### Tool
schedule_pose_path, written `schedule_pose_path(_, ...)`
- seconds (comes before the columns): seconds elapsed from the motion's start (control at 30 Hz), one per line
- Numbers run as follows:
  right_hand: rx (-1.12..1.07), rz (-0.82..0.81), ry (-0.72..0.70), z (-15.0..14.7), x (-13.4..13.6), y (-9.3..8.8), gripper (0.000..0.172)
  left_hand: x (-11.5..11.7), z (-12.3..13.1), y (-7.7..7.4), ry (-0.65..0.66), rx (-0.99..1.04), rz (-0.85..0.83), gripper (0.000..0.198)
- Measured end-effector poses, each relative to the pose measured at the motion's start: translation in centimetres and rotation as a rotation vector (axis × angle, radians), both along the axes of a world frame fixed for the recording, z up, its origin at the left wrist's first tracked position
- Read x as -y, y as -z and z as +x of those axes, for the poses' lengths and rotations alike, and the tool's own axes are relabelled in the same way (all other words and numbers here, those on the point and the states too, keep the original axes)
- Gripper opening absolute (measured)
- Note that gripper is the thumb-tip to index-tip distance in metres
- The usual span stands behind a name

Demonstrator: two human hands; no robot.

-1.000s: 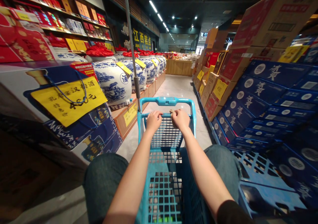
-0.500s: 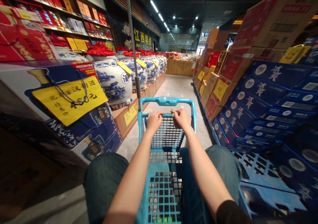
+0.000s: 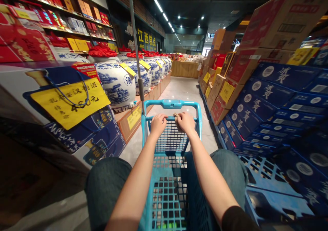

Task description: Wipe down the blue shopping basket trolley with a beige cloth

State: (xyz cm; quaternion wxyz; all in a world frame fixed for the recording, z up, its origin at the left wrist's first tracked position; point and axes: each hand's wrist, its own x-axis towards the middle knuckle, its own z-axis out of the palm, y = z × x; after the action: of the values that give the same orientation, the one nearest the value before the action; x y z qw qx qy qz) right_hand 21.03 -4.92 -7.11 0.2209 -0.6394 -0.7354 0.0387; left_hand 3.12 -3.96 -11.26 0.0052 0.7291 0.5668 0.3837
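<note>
A blue plastic shopping cart (image 3: 169, 161) stands in front of me between my knees, its lattice sides and floor showing. My left hand (image 3: 159, 124) rests with fingers curled over the crossbar of its far wall. Just right of it, my right hand (image 3: 186, 122) is closed at the same crossbar. Some small crumpled tan thing (image 3: 176, 116) pokes out at its fingers; I cannot make out what it is. Beyond both hands rises the cart's blue handle frame (image 3: 170, 103), untouched. A thin grey pole (image 3: 139, 79) stands at the frame's left corner.
Blue-and-white wine jars (image 3: 118, 84) with red cloth tops line the left, behind dark blue gift boxes (image 3: 79, 121). On the right, blue cartons (image 3: 266, 91) are stacked on a blue pallet (image 3: 276, 193). A pale floor aisle (image 3: 183, 87) runs toward a wooden counter (image 3: 184, 69).
My hands and the cart have shifted very slightly left in view. Both hands keep their place on the crossbar.
</note>
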Motion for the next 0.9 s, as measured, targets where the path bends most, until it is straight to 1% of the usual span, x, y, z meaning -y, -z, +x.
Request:
schedule_pose_path(0.07,0.033,0.002,0.098,0.1,0.1,-0.2,0.040,0.0,0.0,0.0,0.005,0.003,0.010,0.031)
schedule_pose_path(0.13,0.073,0.029,0.098,-0.6,0.3,0.0,0.039,0.0,0.0,0.0,0.006,0.006,0.015,0.030)
schedule_pose_path(0.2,0.101,0.060,0.023,-1.7,0.5,0.4,0.039,-0.1,0.0,0.1,0.004,0.003,0.011,0.031)
schedule_pose_path(0.27,0.109,0.083,-0.087,-2.6,0.6,0.6,0.040,-0.1,-0.1,0.0,-0.002,-0.003,0.005,0.031)
schedule_pose_path(0.33,0.108,0.088,-0.134,-2.9,0.7,0.6,0.040,0.0,-0.1,0.0,-0.003,-0.006,0.001,0.032)
schedule_pose_path(0.4,0.102,0.069,-0.065,-2.4,0.6,0.3,0.039,0.0,-0.1,0.0,-0.001,-0.005,-0.004,0.031)
schedule_pose_path(0.47,0.091,0.047,0.058,-1.4,0.5,0.0,0.037,0.0,-0.1,-0.1,0.002,-0.003,-0.006,0.031)
schedule_pose_path(0.57,0.075,0.064,0.177,-0.2,0.3,0.1,0.039,0.1,-0.1,-0.1,0.015,0.001,0.007,0.032)
schedule_pose_path(0.63,0.074,0.119,0.195,0.1,0.1,0.5,0.040,0.1,-0.2,-0.1,0.027,0.002,0.012,0.032)
schedule_pose_path(0.73,0.096,0.216,0.186,0.1,-0.2,1.4,0.038,0.1,-0.2,-0.1,0.025,0.005,0.008,0.031)
schedule_pose_path(0.8,0.113,0.251,0.175,0.2,-0.4,1.8,0.039,0.1,-0.2,-0.1,0.023,0.008,0.005,0.031)
schedule_pose_path(0.9,0.108,0.272,0.163,0.7,-0.6,1.8,0.040,0.0,-0.2,-0.1,0.029,0.012,0.008,0.031)
